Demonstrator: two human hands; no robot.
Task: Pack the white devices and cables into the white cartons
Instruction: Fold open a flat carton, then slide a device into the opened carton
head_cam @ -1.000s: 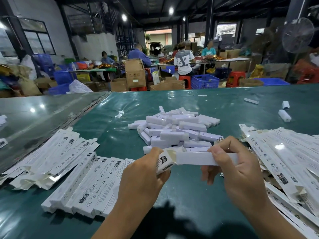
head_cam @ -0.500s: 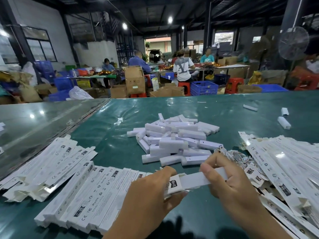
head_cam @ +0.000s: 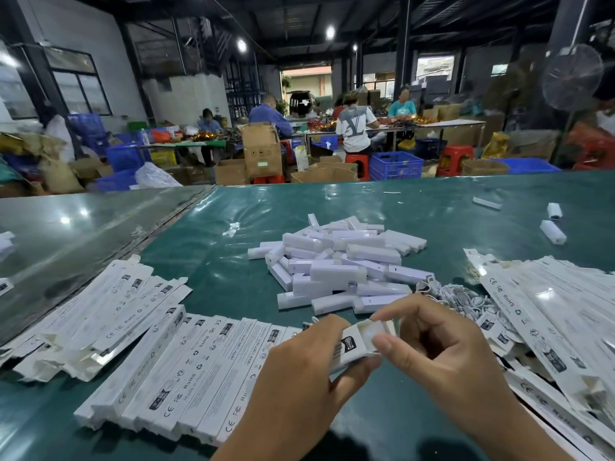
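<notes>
- The left hand (head_cam: 299, 377) grips a white carton (head_cam: 357, 344) from the side, fingers curled round it, with the thumb under its open end.
- The right hand (head_cam: 446, 354) pinches that end, forefinger on the raised flap, thumb against the near edge of the mouth.
- The carton sits at about 6 o'clock on the green surface (head_cam: 233, 284), lifted just above it, open end facing 3 o'clock; whether anything is inside cannot be told.
- A heap of white devices (head_cam: 339, 264) lies at the centre, toward 12 o'clock from the hands.
- A tangle of white cables (head_cam: 456, 297) lies at 2 o'clock from the hands, touching the near right corner of the heap.
- Flat printed cartons (head_cam: 549, 314) spread in a fan at 3 o'clock, overlapping one another.
- A row of filled-looking cartons (head_cam: 186, 374) lies side by side at 8 o'clock, just beside the left hand.
- Another loose pile of cartons (head_cam: 96, 311) lies at 9 o'clock, further out.
- Three stray devices (head_cam: 552, 231) lie at 1 o'clock, well apart from the heap.
</notes>
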